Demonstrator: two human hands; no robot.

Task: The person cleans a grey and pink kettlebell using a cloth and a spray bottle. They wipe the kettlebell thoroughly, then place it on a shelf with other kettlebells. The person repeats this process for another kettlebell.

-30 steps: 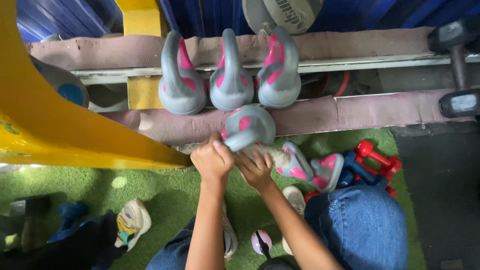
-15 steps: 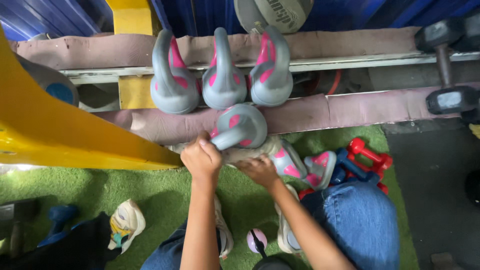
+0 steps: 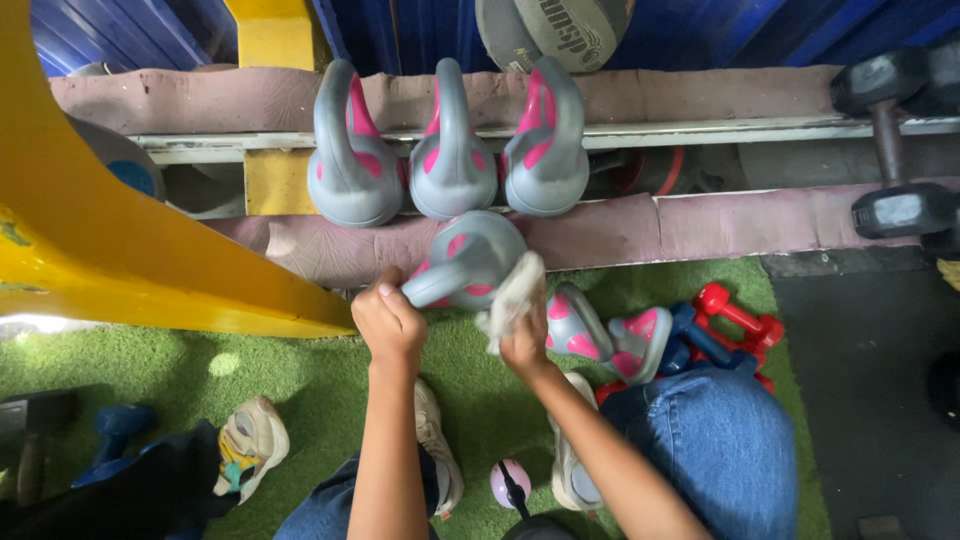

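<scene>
The left hand (image 3: 388,322) is closed round the handle of a grey kettlebell with pink panels (image 3: 468,262), tipped on its side against the padded lower ledge (image 3: 700,222), while the right hand (image 3: 524,340) presses a crumpled pale cloth (image 3: 511,296) to its body. Three matching kettlebells (image 3: 450,150) stand upright on the shelf above (whether already wiped, I cannot tell); two more kettlebells (image 3: 605,335) lie on the green turf (image 3: 300,385), seemingly awaiting their turn.

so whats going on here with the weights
A person crouches on green turf before a low rack. Their left hand grips the handle of a grey and pink kettlebell, tipped on its side against the rack's padded edge. Their right hand presses a pale cloth to it. Three matching kettlebells stand on the rack behind; more lie by the person's knee.
</scene>
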